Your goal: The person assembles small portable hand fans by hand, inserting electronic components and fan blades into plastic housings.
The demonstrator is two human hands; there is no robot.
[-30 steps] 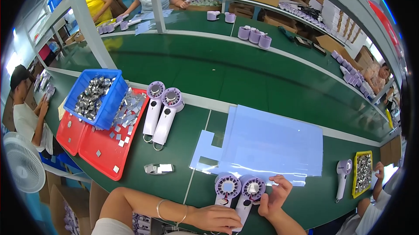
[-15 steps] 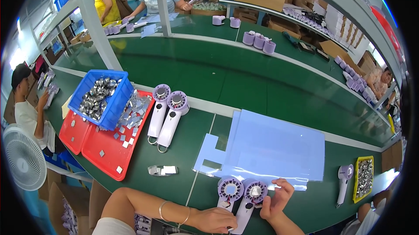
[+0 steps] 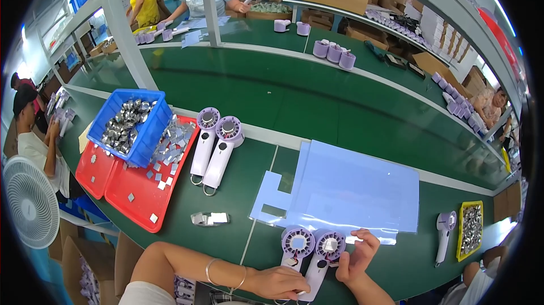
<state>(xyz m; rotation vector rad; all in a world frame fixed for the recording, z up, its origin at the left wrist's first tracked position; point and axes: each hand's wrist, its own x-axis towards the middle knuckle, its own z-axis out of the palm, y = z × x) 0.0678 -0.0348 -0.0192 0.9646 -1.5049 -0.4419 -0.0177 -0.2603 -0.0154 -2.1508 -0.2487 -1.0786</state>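
Two white-and-lilac handheld fans lie side by side at the table's near edge. The left fan (image 3: 297, 242) has a bluish square in the middle of its round head; the right fan (image 3: 329, 245) carries a silvery square there. Red wires show below both heads. My left hand (image 3: 280, 282) lies across the lower handles, fingers curled on the right fan's handle; the fingertips partly cover it. Beside the right fan's head, my right hand (image 3: 358, 257) is raised palm inward, thumb and fingers apart, with nothing visible in it. The thumb is close to the head's rim.
Blue film sheets (image 3: 357, 192) lie beyond the fans. A clear packet (image 3: 210, 219), two more fans (image 3: 218, 149), red trays (image 3: 148, 214) and a blue bin (image 3: 153, 138) of metal caps are leftward. Rightward are a fan (image 3: 445, 231) and yellow tray (image 3: 462, 237). Co-workers sit around.
The view has shifted slightly. My left hand's fingers have moved a little on the right fan's handle; my right hand stays beside the fan's head.
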